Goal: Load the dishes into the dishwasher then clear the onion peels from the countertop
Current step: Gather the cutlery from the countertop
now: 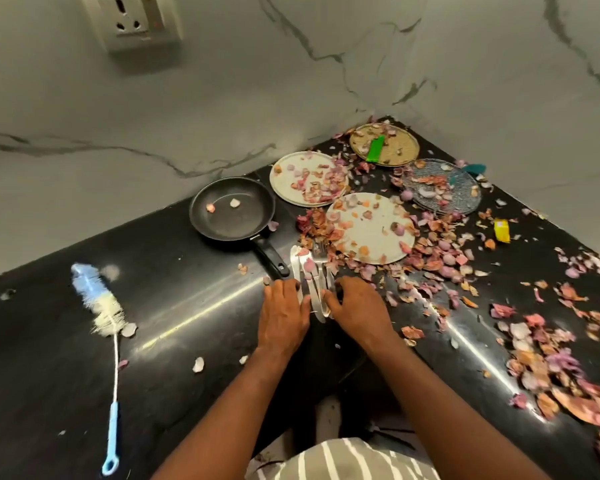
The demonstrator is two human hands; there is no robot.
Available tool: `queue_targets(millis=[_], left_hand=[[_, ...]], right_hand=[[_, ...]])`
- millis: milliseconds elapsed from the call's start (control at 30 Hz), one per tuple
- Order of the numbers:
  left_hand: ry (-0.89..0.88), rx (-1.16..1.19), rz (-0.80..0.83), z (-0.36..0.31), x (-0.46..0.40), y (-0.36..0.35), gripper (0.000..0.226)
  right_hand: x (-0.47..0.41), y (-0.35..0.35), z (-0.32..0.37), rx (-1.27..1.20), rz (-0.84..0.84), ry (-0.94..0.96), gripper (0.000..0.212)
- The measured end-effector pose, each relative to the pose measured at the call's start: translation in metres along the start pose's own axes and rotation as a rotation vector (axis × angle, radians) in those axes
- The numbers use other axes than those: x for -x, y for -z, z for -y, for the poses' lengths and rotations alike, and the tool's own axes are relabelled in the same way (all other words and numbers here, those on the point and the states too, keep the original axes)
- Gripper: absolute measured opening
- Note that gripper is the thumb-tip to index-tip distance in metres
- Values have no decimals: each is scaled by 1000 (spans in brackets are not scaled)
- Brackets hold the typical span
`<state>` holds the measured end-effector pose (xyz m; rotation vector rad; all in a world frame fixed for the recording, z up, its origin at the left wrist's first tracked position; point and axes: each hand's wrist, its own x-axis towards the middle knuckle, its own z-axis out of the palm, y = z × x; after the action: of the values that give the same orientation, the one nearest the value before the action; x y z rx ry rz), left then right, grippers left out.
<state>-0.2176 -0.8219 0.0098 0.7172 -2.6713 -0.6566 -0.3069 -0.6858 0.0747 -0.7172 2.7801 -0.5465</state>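
Note:
A bundle of cutlery [311, 271], knives and a fork, lies on the black countertop [187, 306] just in front of a white plate [371, 230]. My left hand [283, 315] rests flat against the left side of the handles, its thumb touching them. From the right, my right hand [355, 310] pinches the handle ends with thumb and curled fingers. A second white plate [291, 178] and a black frying pan [231, 209] sit behind. Onion peels [440, 251] cover both plates and the right half of the counter.
A woven mat [395, 147] with a green item [375, 149] and a glass plate [444, 188] sit in the back corner. Near the right wall is a small yellow box [502, 230]. A blue bottle brush [99, 299] lies at the left. Marble walls close two sides.

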Motion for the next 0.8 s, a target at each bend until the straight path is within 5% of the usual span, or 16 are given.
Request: queue_targets(millis=[167,800], left_hand=[[-38,32,-5,6,1,3,29],[12,21,-12,3,2,2,31]], right_hand=[[-26,-11,15,62,60,-95,46],[-46,-2,4,-174,239,-158,25]])
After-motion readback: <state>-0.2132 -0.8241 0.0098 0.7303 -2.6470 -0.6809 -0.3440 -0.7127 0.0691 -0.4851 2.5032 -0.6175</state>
